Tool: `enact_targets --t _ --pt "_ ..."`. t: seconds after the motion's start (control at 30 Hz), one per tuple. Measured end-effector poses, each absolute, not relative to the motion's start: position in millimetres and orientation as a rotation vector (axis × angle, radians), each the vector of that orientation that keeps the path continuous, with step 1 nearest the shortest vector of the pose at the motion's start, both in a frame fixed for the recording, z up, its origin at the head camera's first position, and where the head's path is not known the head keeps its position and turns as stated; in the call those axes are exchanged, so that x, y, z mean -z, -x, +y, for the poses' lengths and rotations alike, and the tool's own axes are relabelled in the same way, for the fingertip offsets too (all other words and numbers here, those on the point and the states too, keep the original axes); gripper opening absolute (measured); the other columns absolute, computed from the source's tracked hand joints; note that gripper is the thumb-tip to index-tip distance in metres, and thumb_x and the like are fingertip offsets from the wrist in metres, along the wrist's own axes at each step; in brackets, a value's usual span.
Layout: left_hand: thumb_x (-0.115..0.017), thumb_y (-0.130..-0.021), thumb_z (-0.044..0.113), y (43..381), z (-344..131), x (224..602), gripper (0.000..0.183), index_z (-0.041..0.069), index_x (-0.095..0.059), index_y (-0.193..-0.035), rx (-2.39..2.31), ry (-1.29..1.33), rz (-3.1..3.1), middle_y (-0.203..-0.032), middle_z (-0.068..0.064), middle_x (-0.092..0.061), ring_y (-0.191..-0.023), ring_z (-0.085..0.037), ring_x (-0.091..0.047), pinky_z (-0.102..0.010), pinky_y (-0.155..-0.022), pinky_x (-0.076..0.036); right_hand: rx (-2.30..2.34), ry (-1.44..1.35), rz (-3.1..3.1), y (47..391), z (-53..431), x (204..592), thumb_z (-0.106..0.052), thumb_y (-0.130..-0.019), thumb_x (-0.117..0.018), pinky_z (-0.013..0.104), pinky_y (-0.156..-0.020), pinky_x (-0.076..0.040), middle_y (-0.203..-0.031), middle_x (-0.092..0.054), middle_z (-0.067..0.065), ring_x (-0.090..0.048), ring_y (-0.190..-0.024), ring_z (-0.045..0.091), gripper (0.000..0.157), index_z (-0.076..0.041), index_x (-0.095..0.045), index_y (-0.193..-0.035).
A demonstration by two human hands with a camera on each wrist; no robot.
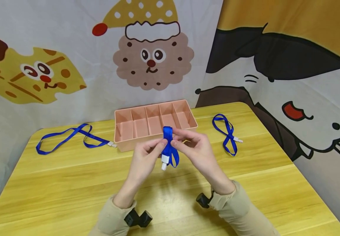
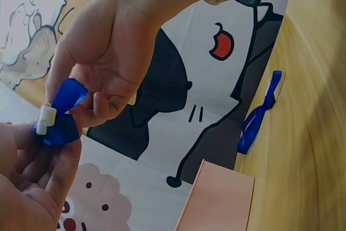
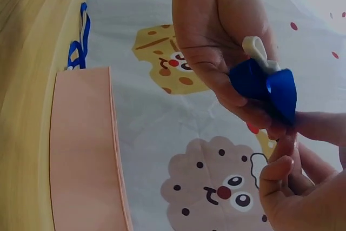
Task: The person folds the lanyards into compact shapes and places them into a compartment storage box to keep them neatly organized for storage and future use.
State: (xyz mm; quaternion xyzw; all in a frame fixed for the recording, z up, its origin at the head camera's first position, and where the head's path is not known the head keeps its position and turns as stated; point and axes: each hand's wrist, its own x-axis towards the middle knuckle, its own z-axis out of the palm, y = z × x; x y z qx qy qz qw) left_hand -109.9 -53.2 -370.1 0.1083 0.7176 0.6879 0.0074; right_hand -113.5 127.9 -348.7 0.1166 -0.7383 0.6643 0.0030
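Note:
In the head view, a blue lanyard [image 1: 167, 150], folded into a short bundle of loops, is held up over the table. My left hand [image 1: 146, 155] pinches it between thumb and fingers from the left. From the other side my right hand [image 1: 195, 147] pinches the same bundle, its thumb close beside the left thumb. A white plastic clip [image 1: 165, 159] hangs from the lower end, and a loose loop droops to its right. The right wrist view shows the folded blue strap [image 3: 282, 91] with its white clip sticking up, between the fingertips of both hands.
A pink box [image 1: 126, 145] with several compartments stands behind the hands. Left of it lies a second blue lanyard [image 1: 76, 130], its white clip near the box's corner. A third lanyard [image 1: 230, 137], twisted in a figure eight, lies on the wooden table [image 1: 69, 190] to the right.

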Motion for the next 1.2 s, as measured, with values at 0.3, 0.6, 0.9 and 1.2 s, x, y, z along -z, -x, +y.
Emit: enact_targets --t 0.3,0.6,0.9,1.2 --pt "-0.067 -0.102 0.009 108.7 -49.9 372.3 0.022 -0.004 -0.078 -0.116 -2.191 -0.366 2.370 -0.120 -0.021 -0.076 -0.090 0.002 -0.068 -0.018 -0.069 -0.061 -2.091 -0.316 -2.225 115.0 123.1 353.7 0.002 -0.093 -0.075 0.023 -0.083 -0.064 -0.090 -0.075 -0.018 -0.071 -0.087 0.004 0.024 0.008 -0.074 -0.116" --pt "-0.066 -0.101 0.002 108.8 -49.5 372.2 0.018 -0.009 -0.078 -0.110 -2.265 -0.384 2.352 -0.110 -0.024 -0.073 -0.094 -0.002 -0.068 -0.023 -0.075 -0.064 -1.948 -0.316 -2.313 113.9 121.2 355.9 -0.005 -0.095 -0.076 0.021 -0.074 -0.062 -0.103 -0.078 0.025 -0.070 -0.084 0.002 0.013 0.004 -0.078 -0.104" --pt "-0.066 -0.101 0.002 108.7 -48.8 372.1 0.019 -0.010 -0.077 -0.112 -2.276 -0.378 2.343 -0.111 -0.025 -0.073 -0.090 -0.002 -0.069 -0.022 -0.074 -0.064 -1.910 -0.387 -2.352 112.1 124.4 353.0 -0.004 -0.097 -0.073 0.020 -0.071 -0.061 -0.102 -0.079 0.025 -0.071 -0.079 0.000 0.014 0.006 -0.077 -0.107" --pt "-0.068 -0.100 0.002 107.3 -47.9 373.4 0.020 -0.008 -0.077 -0.114 -2.250 -0.408 2.368 -0.115 -0.023 -0.072 -0.091 0.000 -0.070 -0.020 -0.068 -0.062 -1.950 -0.382 -2.307 111.7 123.5 353.4 0.000 -0.094 -0.076 0.022 -0.071 -0.063 -0.096 -0.078 0.027 -0.073 -0.074 0.002 0.011 0.007 -0.077 -0.102"
